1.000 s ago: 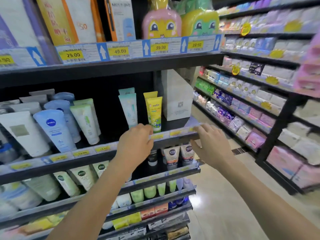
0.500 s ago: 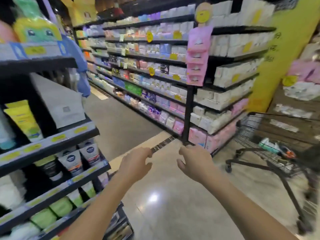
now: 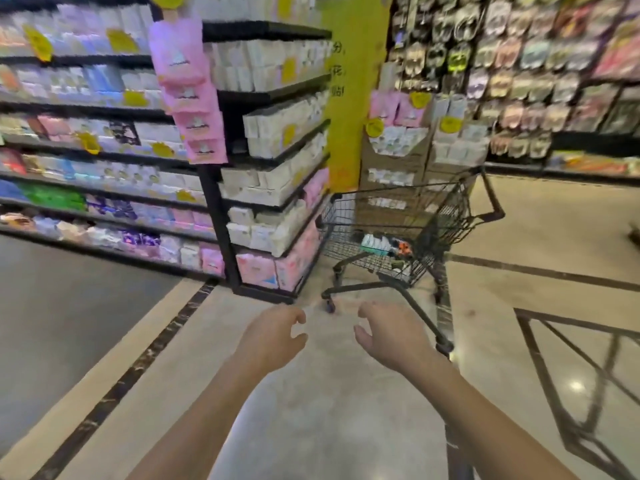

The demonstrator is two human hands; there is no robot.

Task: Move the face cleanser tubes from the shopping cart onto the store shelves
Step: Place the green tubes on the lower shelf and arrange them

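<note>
A black wire shopping cart (image 3: 446, 216) stands ahead on the pale floor, right of centre. In its basket lie a few cleanser tubes (image 3: 375, 244), pale green and white, next to an orange item; the blur hides detail. My left hand (image 3: 273, 336) and my right hand (image 3: 389, 336) hang in the air in front of me, short of the cart, fingers loosely curled and apart, holding nothing. The cleanser shelves are out of view.
A black shelf unit (image 3: 221, 216) packed with white and pink packs stands left of the cart, its corner close to the basket. A yellow pillar (image 3: 349, 109) and cardboard displays (image 3: 394, 174) rise behind the cart. Open floor (image 3: 346, 410) lies between me and the cart.
My view has swung right from the cleanser shelf to the aisle and the cart. Both hands left the shelf edge and now float empty in front of me.
</note>
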